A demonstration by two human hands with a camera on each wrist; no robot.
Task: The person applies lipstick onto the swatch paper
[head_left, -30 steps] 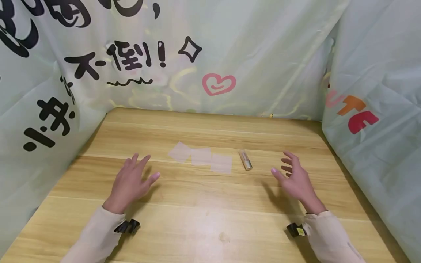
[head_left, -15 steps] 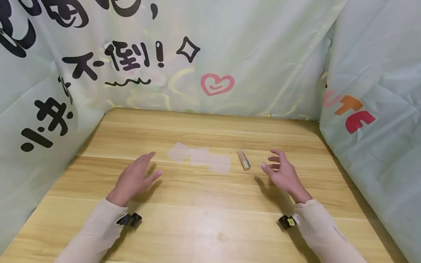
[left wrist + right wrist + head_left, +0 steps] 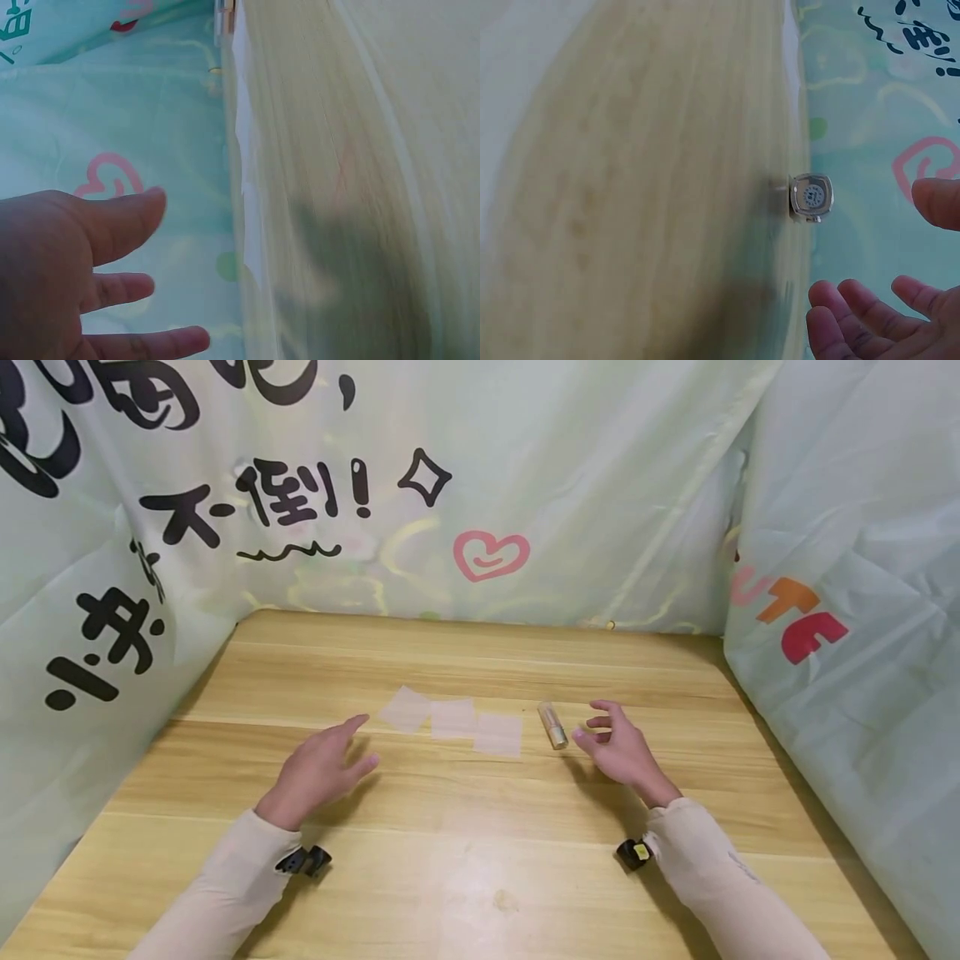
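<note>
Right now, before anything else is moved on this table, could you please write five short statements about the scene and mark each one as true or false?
1. The small tube lies to the right of three pale squares. True.
2. The right hand grips the small tube. False: the hand holds nothing, and the tube lies apart from it.
3. The left hand holds nothing. True.
4. The small tube stands upright. False: it lies on its side on the table.
5. A pink heart shows on the cloth behind the table. True.
</note>
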